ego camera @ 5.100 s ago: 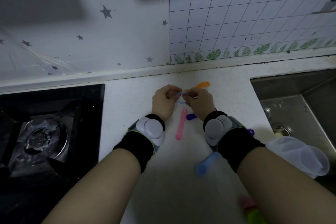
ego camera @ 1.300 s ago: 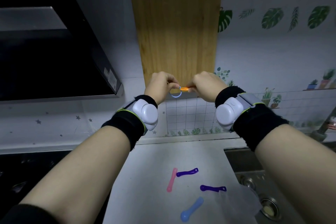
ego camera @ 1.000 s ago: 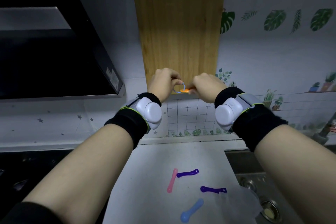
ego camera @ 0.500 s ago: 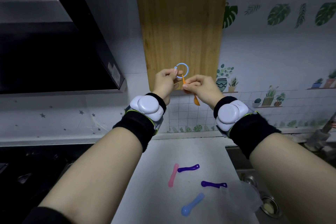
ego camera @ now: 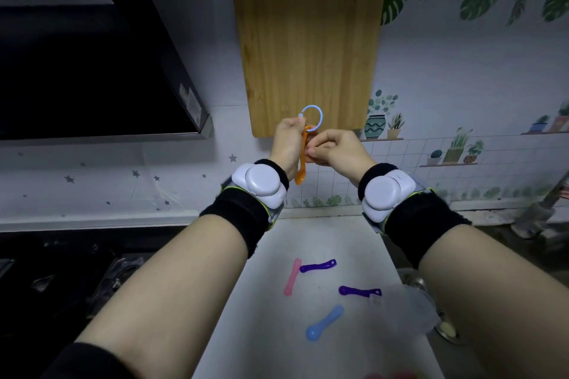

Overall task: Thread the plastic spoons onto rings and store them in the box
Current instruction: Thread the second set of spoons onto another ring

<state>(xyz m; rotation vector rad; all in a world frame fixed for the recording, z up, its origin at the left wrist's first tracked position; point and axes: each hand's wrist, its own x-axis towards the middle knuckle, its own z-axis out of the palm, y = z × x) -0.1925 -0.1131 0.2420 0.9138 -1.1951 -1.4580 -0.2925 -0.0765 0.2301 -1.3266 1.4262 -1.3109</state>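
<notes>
Head view: right hand covers part of orange spoon below ring.

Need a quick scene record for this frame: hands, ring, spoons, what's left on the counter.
left hand: pinches blue ring at its end, held up in front of cutting board
right hand: fingers curled beside orange spoon; grip unclear
orange spoon: appears to hang from blue ring, bowl down
loose on counter: pink spoon, far purple spoon, near purple spoon, blue spoon
</notes>
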